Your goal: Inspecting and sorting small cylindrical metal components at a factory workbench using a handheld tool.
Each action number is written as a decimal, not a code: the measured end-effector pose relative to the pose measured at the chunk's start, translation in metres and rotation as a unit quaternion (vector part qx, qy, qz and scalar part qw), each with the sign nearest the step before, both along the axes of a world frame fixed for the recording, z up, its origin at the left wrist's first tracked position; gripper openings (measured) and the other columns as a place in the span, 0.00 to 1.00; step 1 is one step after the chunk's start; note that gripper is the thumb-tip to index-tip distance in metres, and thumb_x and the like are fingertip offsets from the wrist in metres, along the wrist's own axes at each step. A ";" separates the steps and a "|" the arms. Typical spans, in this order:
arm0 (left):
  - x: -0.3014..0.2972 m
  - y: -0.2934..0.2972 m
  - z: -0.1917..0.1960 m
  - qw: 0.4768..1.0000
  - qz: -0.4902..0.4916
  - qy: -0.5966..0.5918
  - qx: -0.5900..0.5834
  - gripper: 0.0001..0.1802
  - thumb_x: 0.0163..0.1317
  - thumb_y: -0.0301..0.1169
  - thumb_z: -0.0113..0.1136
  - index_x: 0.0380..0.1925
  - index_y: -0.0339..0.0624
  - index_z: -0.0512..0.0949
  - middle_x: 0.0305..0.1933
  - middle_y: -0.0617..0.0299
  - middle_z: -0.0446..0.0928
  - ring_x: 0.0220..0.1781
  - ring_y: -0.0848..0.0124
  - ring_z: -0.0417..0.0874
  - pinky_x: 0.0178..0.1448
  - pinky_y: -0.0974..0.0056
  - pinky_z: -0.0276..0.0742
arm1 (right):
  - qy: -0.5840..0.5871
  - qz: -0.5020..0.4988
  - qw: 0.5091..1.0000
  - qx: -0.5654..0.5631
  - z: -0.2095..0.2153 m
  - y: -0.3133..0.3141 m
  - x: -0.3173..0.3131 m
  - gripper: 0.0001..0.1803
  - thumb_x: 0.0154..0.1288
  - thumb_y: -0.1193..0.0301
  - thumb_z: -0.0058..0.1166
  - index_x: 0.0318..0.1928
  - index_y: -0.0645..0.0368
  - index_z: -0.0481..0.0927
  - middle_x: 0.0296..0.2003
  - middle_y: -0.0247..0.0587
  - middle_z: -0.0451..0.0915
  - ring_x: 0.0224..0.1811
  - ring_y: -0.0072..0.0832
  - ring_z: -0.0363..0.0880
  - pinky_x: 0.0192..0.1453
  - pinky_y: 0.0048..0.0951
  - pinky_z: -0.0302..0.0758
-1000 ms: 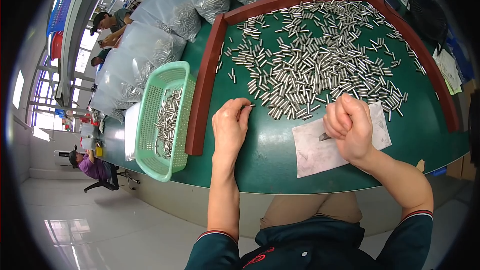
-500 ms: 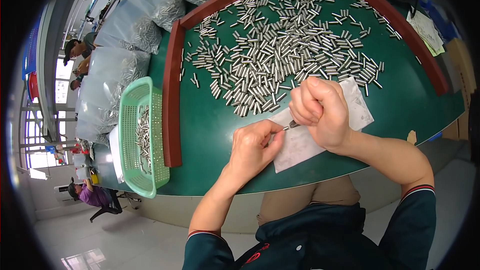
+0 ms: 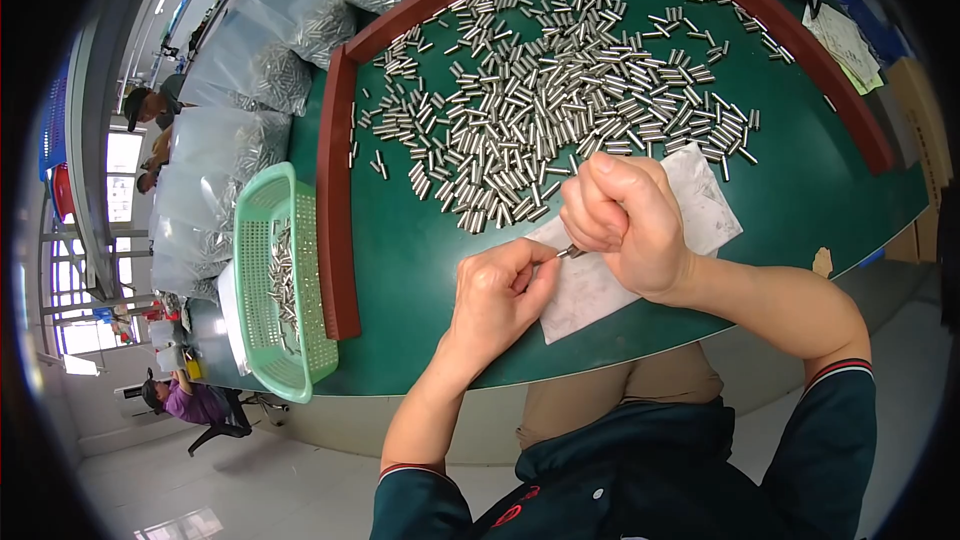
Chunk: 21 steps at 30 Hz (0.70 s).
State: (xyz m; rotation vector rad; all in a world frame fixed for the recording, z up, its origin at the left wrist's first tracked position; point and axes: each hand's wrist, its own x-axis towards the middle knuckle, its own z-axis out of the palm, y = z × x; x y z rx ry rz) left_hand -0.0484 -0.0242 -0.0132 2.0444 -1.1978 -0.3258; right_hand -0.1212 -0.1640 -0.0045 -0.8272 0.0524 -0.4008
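Observation:
My left hand [image 3: 495, 295] is closed in a pinch on a small metal pin, which is mostly hidden by the fingertips. My right hand [image 3: 625, 225] is a fist around a slim tool [image 3: 574, 251]. Only its dark tip shows below the fist, meeting the pin; its kind I cannot make out. Under both hands lies a smudged white cloth [image 3: 712, 205] on the green tabletop [image 3: 420, 290]. Just beyond them spreads a large heap of short shiny metal pins [image 3: 540, 110].
A dark red raised border [image 3: 334, 190] encloses the heap. Left of it stands a green plastic basket [image 3: 320, 345] with some pins inside. Clear bags of metal parts [image 3: 255, 145] line the far left. Papers [image 3: 845, 45] lie at the right. Co-workers appear at the left.
The tool tip and the pin have come closer together, with less of them showing between my hands. The whole view has shifted slightly.

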 end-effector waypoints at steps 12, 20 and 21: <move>-0.001 -0.001 0.001 1.000 -0.001 0.026 0.008 0.02 0.46 0.20 0.59 0.21 0.34 0.75 0.10 0.69 0.61 0.13 0.82 0.58 0.17 0.75 0.55 | 0.004 -0.014 1.000 -0.027 0.002 0.003 -0.003 0.23 0.64 0.66 0.30 0.10 0.55 0.53 0.08 0.29 0.53 0.11 0.16 0.45 0.16 0.20 0.46; 0.000 -0.003 0.004 0.999 -0.003 0.032 0.013 0.03 0.46 0.21 0.58 0.19 0.37 0.74 0.08 0.62 0.65 0.09 0.73 0.66 0.16 0.69 0.61 | 0.014 -0.017 0.996 -0.082 0.000 0.008 -0.006 0.19 0.61 0.67 0.36 0.14 0.59 0.57 0.12 0.28 0.57 0.17 0.15 0.51 0.19 0.20 0.52; 0.001 -0.003 0.004 1.000 -0.004 0.027 0.010 0.03 0.46 0.21 0.58 0.19 0.37 0.74 0.08 0.62 0.65 0.09 0.73 0.66 0.16 0.69 0.61 | 0.014 -0.021 0.995 -0.098 0.001 0.008 -0.004 0.19 0.61 0.67 0.36 0.14 0.59 0.57 0.12 0.28 0.57 0.17 0.15 0.50 0.20 0.20 0.52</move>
